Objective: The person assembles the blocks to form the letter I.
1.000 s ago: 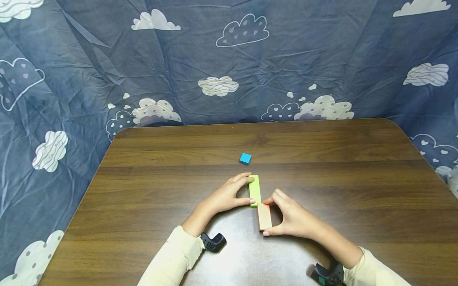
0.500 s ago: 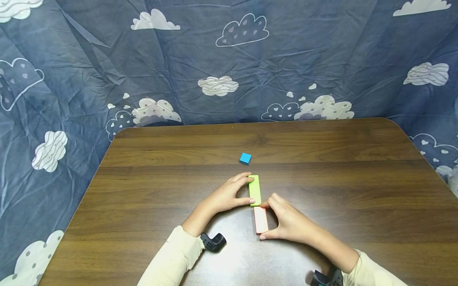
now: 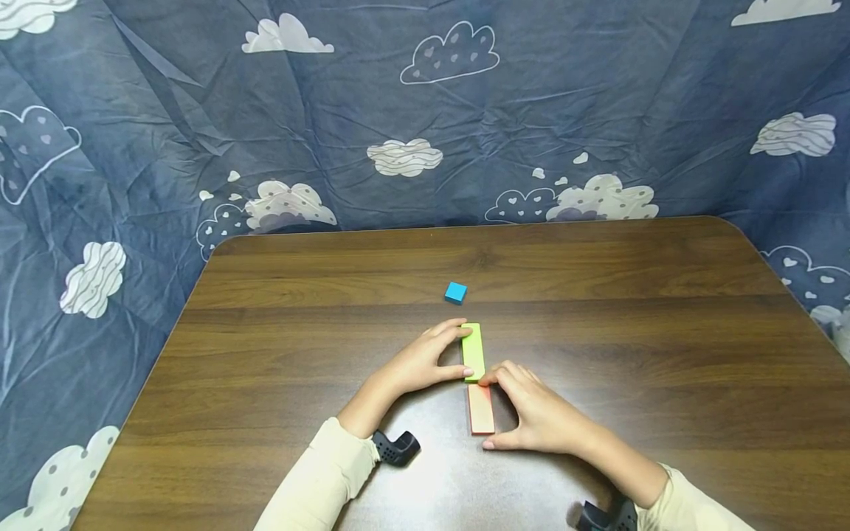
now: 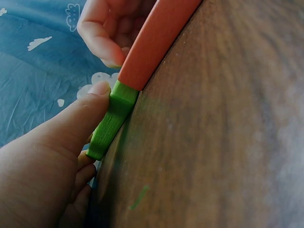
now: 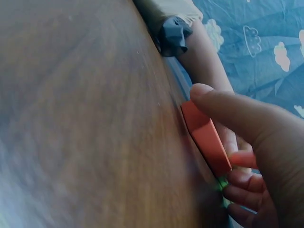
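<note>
A light green rectangular block (image 3: 473, 354) lies lengthwise on the table, and my left hand (image 3: 417, 363) pinches it between thumb and fingers at its two ends. Directly below it, end to end, lies a red-orange block (image 3: 481, 413) with a paler top. My right hand (image 3: 541, 413) curves around this orange block from the right. Its index fingertip touches the upper end, while the thumb stands slightly off the lower end. In the left wrist view the orange block (image 4: 159, 40) meets the green block (image 4: 115, 118). The right wrist view mostly hides the green one.
A small blue block (image 3: 455, 293) lies farther back, above the green block. The brown wooden table (image 3: 631, 295) ends at a dark blue cloth (image 3: 412, 110) with cloud prints. Black bands are worn on both wrists.
The orange block has slid left and slightly toward me, into line below the green block. My right hand moved with it, then its thumb came off. My left hand kept still.
</note>
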A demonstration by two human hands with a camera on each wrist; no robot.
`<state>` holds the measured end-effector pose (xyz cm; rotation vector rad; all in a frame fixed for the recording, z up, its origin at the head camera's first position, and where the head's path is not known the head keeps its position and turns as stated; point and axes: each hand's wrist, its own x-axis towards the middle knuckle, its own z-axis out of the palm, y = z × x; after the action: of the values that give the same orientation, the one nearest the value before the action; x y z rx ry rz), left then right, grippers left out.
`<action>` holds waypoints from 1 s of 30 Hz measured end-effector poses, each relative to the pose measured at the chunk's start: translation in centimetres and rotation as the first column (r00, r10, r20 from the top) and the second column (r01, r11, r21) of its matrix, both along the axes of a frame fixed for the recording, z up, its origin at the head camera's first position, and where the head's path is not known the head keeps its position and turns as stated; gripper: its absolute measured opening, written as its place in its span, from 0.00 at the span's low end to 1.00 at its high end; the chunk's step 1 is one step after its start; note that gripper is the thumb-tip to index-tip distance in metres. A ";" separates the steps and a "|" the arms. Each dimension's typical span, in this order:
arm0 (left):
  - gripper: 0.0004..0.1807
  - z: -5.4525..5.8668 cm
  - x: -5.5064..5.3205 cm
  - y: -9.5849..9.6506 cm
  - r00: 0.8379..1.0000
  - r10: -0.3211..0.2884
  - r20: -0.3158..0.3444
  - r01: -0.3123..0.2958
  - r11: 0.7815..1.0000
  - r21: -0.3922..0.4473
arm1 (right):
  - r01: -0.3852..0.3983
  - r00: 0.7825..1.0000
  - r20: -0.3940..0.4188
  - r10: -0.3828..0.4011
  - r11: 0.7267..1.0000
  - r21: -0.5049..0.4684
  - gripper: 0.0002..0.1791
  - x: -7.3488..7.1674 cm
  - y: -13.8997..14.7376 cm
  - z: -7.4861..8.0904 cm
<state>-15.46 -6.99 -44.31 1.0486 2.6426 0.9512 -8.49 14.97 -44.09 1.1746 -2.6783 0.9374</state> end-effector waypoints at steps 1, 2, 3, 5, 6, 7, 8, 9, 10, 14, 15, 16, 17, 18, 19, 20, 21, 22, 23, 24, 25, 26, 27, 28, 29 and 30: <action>0.34 0.0 0.0 0.0 1.000 0.000 0.000 0.000 1.000 0.000 | -0.006 1.000 0.001 0.006 1.000 -0.007 0.37 0.0 0.1 0.0; 0.34 0.1 0.0 0.0 1.000 0.000 0.001 0.000 1.000 -0.001 | -0.011 1.000 0.001 0.011 1.000 -0.012 0.36 0.0 0.1 0.0; 0.34 0.1 0.0 0.0 1.000 0.000 0.001 0.000 1.000 0.000 | -0.016 1.000 -0.001 0.016 1.000 -0.018 0.35 -0.1 0.1 0.0; 0.34 0.1 0.0 0.0 1.000 0.001 0.001 -0.001 1.000 0.000 | -0.020 1.000 -0.004 0.020 1.000 -0.024 0.34 -0.1 0.2 0.0; 0.34 0.1 0.0 0.0 1.000 0.000 0.001 0.000 1.000 0.001 | -0.022 1.000 -0.005 0.022 0.999 -0.027 0.33 -0.1 0.2 0.0; 0.34 0.1 0.0 0.0 1.000 0.000 0.000 0.000 1.000 0.000 | -0.023 1.000 -0.005 0.023 0.999 -0.028 0.33 -0.1 0.3 0.0; 0.34 0.1 0.0 0.0 1.000 -0.001 0.000 0.001 1.000 0.000 | -0.024 1.000 -0.006 0.023 0.999 -0.030 0.32 -0.1 0.3 0.0; 0.34 0.1 0.0 0.0 1.000 -0.002 -0.001 0.002 1.000 0.000 | -0.024 1.000 -0.007 0.023 0.999 -0.030 0.32 -0.1 0.3 0.0; 0.34 0.1 0.0 0.0 1.000 -0.003 -0.002 0.003 1.000 -0.001 | -0.024 1.000 -0.008 0.024 0.999 -0.031 0.32 -0.1 0.3 0.0; 0.34 0.0 0.0 0.0 1.000 -0.005 -0.007 0.005 1.000 0.002 | -0.020 1.000 -0.010 0.020 0.999 -0.027 0.31 -0.1 0.3 0.0; 0.34 0.0 0.0 0.0 1.000 -0.005 -0.008 0.005 1.000 0.003 | -0.019 1.000 -0.009 0.018 1.000 -0.025 0.31 -0.1 0.3 0.0; 0.34 0.0 0.0 0.0 1.000 -0.004 -0.010 0.004 1.000 0.004 | -0.016 1.000 -0.007 0.016 1.000 -0.023 0.31 -0.1 0.3 0.0; 0.34 0.0 0.0 0.0 1.000 -0.005 -0.011 0.005 1.000 0.006 | -0.014 1.000 -0.004 0.014 1.000 -0.020 0.31 -0.1 0.3 0.0; 0.34 0.0 0.0 0.0 1.000 -0.004 -0.012 0.004 1.000 0.006 | -0.012 1.000 -0.003 0.011 1.000 -0.018 0.31 -0.1 0.3 0.0; 0.34 -0.1 -0.1 0.0 1.000 -0.004 -0.013 0.004 1.000 0.007 | -0.010 1.000 -0.001 0.010 1.000 -0.017 0.31 -0.1 0.3 0.0; 0.34 -0.1 -0.1 0.0 1.000 -0.003 -0.014 0.003 1.000 0.007 | -0.009 1.000 0.000 0.009 1.000 -0.016 0.31 -0.1 0.3 0.0; 0.34 0.0 -0.1 0.0 1.000 -0.002 -0.013 0.003 1.000 0.006 | -0.009 1.000 -0.001 0.009 1.000 -0.016 0.31 -0.1 0.3 0.0; 0.34 0.0 -0.1 0.0 1.000 -0.002 -0.012 0.002 1.000 0.005 | -0.010 1.000 -0.003 0.010 1.000 -0.016 0.31 -0.1 0.3 0.0; 0.34 0.0 -0.1 0.0 1.000 -0.002 -0.011 0.002 1.000 0.004 | -0.012 1.000 -0.008 0.012 1.000 -0.017 0.31 -0.2 0.3 0.0; 0.34 0.0 -0.1 0.0 1.000 0.000 -0.009 0.000 1.000 0.003 | -0.014 1.000 -0.012 0.013 1.000 -0.019 0.31 -0.2 0.3 0.0; 0.34 -0.1 -0.1 0.0 1.000 0.000 -0.007 0.000 1.000 0.001 | -0.016 1.000 -0.016 0.015 1.000 -0.020 0.31 -0.2 0.3 0.0; 0.34 -0.1 -0.1 0.0 1.000 0.001 -0.007 -0.001 1.000 0.000 | -0.017 1.000 -0.020 0.016 1.000 -0.022 0.31 -0.2 0.3 0.0; 0.34 -0.1 -0.1 0.0 1.000 0.002 -0.005 -0.002 1.000 0.000 | -0.018 1.000 -0.023 0.017 1.000 -0.022 0.31 -0.2 0.3 0.0; 0.34 -0.1 -0.1 0.0 1.000 0.001 -0.006 -0.001 1.000 0.001 | -0.018 1.000 -0.026 0.017 1.000 -0.022 0.31 -0.2 0.3 0.0; 0.34 -0.2 -0.1 0.0 1.000 0.001 -0.006 -0.001 1.000 0.003 | -0.017 0.999 -0.027 0.016 1.000 -0.022 0.31 -0.2 0.3 0.0; 0.34 -0.2 -0.1 0.0 1.000 0.000 -0.005 0.000 1.000 0.004 | -0.016 1.000 -0.027 0.015 1.000 -0.021 0.31 -0.2 0.3 0.0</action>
<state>-15.56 -7.02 -44.51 1.0529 2.6463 0.9559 -8.70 15.22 -44.11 1.1968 -2.6359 0.9424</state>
